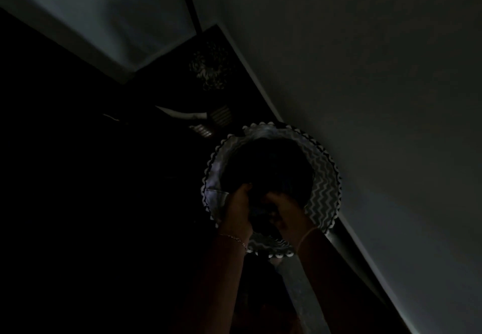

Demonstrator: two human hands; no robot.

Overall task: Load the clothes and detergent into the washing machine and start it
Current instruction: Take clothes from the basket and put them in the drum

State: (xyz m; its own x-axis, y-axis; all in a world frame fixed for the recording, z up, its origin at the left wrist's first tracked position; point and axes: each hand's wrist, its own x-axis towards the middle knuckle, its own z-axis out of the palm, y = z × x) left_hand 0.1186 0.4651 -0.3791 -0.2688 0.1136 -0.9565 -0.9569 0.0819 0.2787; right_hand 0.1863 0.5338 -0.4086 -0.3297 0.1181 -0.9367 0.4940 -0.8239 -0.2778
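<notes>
The room is very dark. A round laundry basket (324, 190) with a grey zigzag pattern and a scalloped white rim stands against the wall. Dark clothes (268, 166) fill it. My left hand (238, 208) and my right hand (285, 212) both reach into the basket's near side, fingers curled into the dark clothes. Each wrist wears a thin bracelet. The washing machine and detergent are not in view.
A pale wall (378, 86) runs along the right with a baseboard (365, 250) at its foot. Beyond the basket lie a striped item (220, 116) and a patterned mat (210, 70) on the dark floor. The left side is black.
</notes>
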